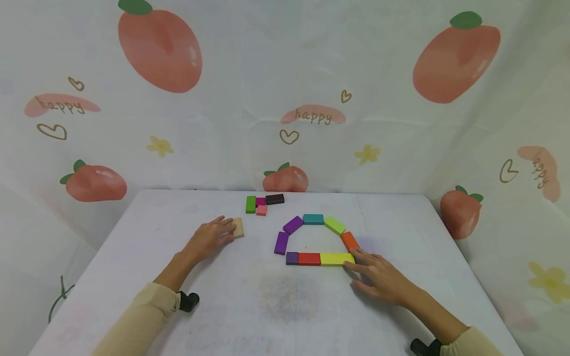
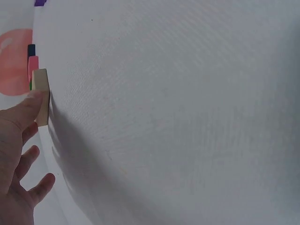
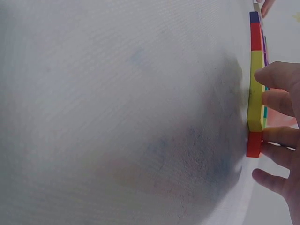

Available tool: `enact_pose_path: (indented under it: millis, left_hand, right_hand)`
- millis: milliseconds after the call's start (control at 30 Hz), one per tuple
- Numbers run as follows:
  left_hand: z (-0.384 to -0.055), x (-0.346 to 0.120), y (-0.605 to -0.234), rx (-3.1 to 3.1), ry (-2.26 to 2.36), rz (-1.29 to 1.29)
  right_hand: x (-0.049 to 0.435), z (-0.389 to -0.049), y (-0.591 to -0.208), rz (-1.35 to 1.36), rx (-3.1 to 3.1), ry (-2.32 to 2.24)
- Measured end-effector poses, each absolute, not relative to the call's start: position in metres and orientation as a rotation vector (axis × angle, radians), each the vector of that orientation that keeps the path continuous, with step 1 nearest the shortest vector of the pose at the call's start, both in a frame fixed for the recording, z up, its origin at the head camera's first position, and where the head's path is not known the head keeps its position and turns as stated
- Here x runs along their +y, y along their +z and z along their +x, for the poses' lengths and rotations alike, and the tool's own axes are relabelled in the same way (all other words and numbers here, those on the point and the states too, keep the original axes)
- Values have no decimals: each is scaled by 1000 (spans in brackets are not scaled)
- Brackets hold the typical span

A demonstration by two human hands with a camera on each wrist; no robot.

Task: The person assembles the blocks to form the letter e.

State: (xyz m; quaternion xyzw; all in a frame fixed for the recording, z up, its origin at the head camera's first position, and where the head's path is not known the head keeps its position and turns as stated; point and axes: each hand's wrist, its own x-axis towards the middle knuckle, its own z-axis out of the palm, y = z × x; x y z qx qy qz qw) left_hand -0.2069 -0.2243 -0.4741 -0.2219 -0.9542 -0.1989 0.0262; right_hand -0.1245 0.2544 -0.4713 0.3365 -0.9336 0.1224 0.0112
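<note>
At the left, my left hand (image 1: 214,236) pinches a plain wooden block (image 1: 239,228). Its thumb lies on the near face in the left wrist view, with the other fingers spread behind and below. On the right, my right hand (image 1: 378,278) rests beside the long yellow block (image 1: 335,259), thumb against it. Two of its fingers reach a red-orange block (image 3: 253,144) past the yellow end. A red block (image 1: 309,259) and a small purple block (image 1: 292,258) continue this row leftward. Purple (image 1: 293,225), teal (image 1: 313,219), light green (image 1: 335,225) and orange (image 1: 349,241) blocks arch above it.
Behind the left hand stand loose blocks: green (image 1: 251,204), magenta (image 1: 260,201), pink (image 1: 261,210) and black (image 1: 274,199). The white table (image 1: 240,306) ends at a fruit-print cloth backdrop (image 1: 231,123). A grey smudge (image 1: 291,299) marks the table's front middle.
</note>
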Motion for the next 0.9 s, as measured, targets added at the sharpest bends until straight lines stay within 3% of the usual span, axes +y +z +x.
enact_pose_path:
  millis: [900]
  left_hand:
    - [-177,-200,-475,-2868,-501,-938]
  right_hand:
    - [255,-125,-473,1052,-2905,390]
